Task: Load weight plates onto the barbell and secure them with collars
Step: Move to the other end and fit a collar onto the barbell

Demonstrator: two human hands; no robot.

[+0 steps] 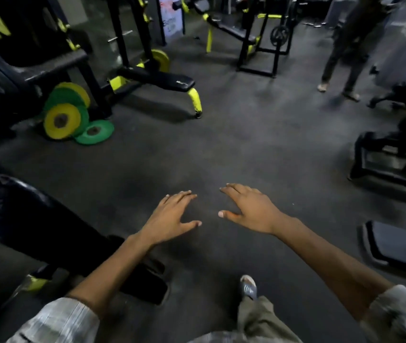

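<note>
My left hand (172, 217) and my right hand (249, 210) are held out in front of me over the dark rubber floor, palms down, fingers spread, holding nothing. Yellow and green weight plates (62, 121) lean against a black rack at the left, and one green plate (94, 132) lies flat on the floor beside them. Another yellow plate (161, 59) hangs on a rack further back. No barbell or collar is clearly in view.
A black flat bench (172, 82) with yellow legs stands beyond the plates. A padded black machine (24, 214) fills the lower left. Dark equipment (392, 157) and a step platform (397, 246) sit at the right. A person (345, 53) walks at the far right.
</note>
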